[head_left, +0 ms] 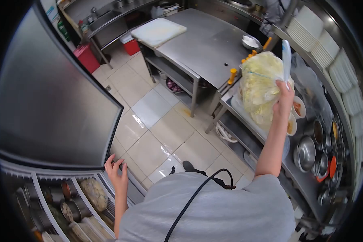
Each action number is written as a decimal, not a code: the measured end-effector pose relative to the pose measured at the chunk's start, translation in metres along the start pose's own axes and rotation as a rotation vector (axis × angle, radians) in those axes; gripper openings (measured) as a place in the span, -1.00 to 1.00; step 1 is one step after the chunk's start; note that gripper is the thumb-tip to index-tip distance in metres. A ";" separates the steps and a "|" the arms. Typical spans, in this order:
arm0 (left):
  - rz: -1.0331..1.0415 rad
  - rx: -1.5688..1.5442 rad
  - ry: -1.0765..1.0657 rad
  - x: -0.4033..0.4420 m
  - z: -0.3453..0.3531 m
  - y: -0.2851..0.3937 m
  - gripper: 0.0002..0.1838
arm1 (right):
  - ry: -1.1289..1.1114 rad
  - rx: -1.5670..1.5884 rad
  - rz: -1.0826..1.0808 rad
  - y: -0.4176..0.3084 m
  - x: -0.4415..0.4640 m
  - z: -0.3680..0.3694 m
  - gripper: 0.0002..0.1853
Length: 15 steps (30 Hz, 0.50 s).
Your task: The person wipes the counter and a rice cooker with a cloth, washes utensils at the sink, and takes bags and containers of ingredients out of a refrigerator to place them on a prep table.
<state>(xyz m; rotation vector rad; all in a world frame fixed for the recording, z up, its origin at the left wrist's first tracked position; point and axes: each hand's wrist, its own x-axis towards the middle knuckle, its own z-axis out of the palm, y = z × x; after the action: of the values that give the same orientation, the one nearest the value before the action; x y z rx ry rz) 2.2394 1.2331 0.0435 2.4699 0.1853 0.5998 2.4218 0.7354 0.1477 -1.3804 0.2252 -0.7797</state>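
Observation:
My right hand (284, 97) grips the gathered neck of a big clear plastic bag (262, 84) full of pale yellow-green leafy vegetable, perhaps cabbage. The twisted white end of the bag stands up above my fist. The bag is over the steel counter on the right, next to small white bowls of food (297, 107). Low on the left, my left hand (117, 173) is at the lower corner of the open refrigerator door (64, 92), fingers apart and holding nothing. Whether its fingertips touch the door edge, I cannot tell.
Refrigerator shelves (42, 201) with containers are at lower left. A steel table (205, 36) carries a white cutting board (159, 31). Metal bowls (306, 153) and stacked white trays (306, 24) line the right. Glossy floor tiles (149, 133) lie between. Another person's sleeve (272, 16) shows beyond.

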 end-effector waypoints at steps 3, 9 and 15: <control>-0.024 0.016 0.036 0.002 0.007 0.003 -0.84 | -0.036 0.113 0.098 0.021 0.020 0.009 -0.75; -0.009 0.032 0.074 0.008 0.016 0.003 -0.81 | -0.143 0.440 0.492 0.079 0.058 0.081 -0.62; -0.233 0.111 0.245 -0.046 -0.009 -0.012 -0.84 | -0.389 0.287 0.513 0.303 0.279 0.140 -0.58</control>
<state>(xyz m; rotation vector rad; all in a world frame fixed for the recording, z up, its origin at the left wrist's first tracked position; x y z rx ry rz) 2.1940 1.2354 0.0261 2.4259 0.6088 0.8061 2.8164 0.6728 -0.0232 -1.1053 0.1447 -0.1047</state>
